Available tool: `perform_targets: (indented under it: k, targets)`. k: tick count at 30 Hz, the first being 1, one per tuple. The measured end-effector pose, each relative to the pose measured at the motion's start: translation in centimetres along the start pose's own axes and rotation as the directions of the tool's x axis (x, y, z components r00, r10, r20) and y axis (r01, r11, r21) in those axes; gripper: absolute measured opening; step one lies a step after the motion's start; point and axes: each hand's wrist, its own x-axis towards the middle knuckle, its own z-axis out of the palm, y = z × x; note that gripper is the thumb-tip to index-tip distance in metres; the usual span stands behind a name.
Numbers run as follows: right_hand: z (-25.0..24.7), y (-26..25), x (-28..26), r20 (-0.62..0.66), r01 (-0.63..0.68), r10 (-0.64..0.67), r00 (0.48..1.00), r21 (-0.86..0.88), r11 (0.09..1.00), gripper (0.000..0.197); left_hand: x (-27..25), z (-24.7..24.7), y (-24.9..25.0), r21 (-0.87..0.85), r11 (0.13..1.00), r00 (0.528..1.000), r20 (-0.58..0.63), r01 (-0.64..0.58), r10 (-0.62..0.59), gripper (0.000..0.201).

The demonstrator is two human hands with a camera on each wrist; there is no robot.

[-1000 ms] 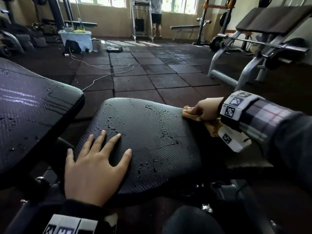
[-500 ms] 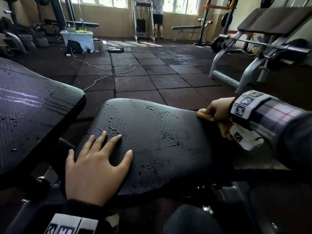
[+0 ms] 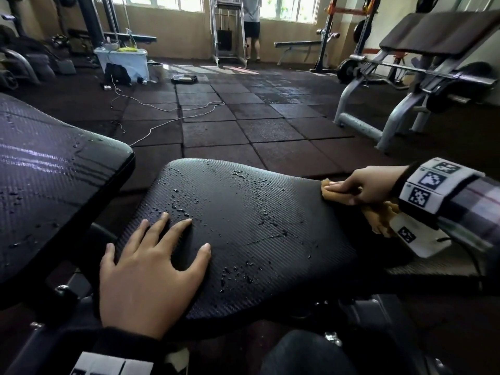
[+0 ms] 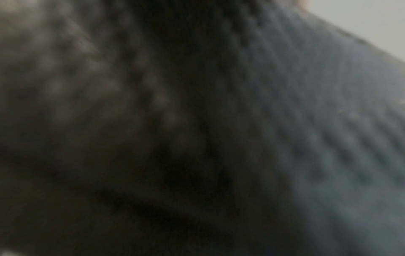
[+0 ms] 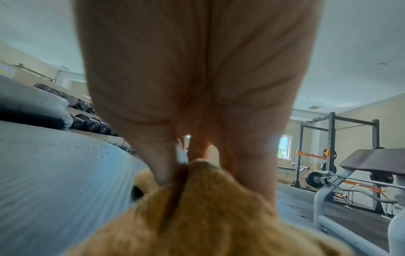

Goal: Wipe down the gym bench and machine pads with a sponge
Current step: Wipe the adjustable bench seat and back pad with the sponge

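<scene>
A black textured bench seat pad (image 3: 243, 226) fills the middle of the head view, dotted with water drops. My left hand (image 3: 151, 269) lies flat on its near left part, fingers spread. At the pad's right edge my right hand (image 3: 362, 186) grips an orange cloth-like sponge (image 3: 335, 196) and presses it on the pad. In the right wrist view the orange sponge (image 5: 197, 207) bunches under my fingers (image 5: 162, 166), next to the seat pad (image 5: 54, 173). The left wrist view is dark and blurred.
A wet black backrest pad (image 3: 48, 180) rises at the left. To the right stands a grey-framed bench with a barbell (image 3: 405, 85). A white cable (image 3: 167, 112) lies on the rubber floor tiles. A person (image 3: 251, 25) stands by a far machine near the windows.
My right hand swung with the sponge out to the pad's right edge, then came back a little toward the left. The left hand stayed flat on the pad.
</scene>
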Motion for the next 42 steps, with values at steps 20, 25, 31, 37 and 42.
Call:
perform_targets:
  k: [20,25,31,37,42]
  targets:
    - [1.9,-1.0,-4.1,-0.038,0.150,-0.147,0.988,0.082,0.985,0.052,0.0,0.0,-0.1,0.015,1.000,1.000,0.006,-0.007,0.007,0.076]
    - [0.0,-3.2,-2.1,-0.086,0.067,-0.082,0.993,-0.159,0.985,0.042,0.1,-0.1,-0.1,0.020,1.000,1.000,0.008,-0.005,0.005,0.077]
    - [0.6,-5.3,-2.2,-0.097,0.262,-0.262,0.960,-0.017,0.965,0.048,-0.1,-0.2,-0.2,0.019,1.000,1.000,0.007,-0.009,0.009,0.078]
    - [2.4,-2.1,-5.1,0.033,0.272,-0.279,0.960,0.138,0.952,0.060,-0.1,-0.1,-0.1,0.028,1.000,1.000,0.010,-0.012,0.012,0.080]
    - [0.9,-1.8,-4.3,0.036,0.083,-0.083,0.996,0.001,0.997,0.052,0.0,-0.1,-0.1,0.025,1.000,1.000,0.011,-0.008,0.008,0.078]
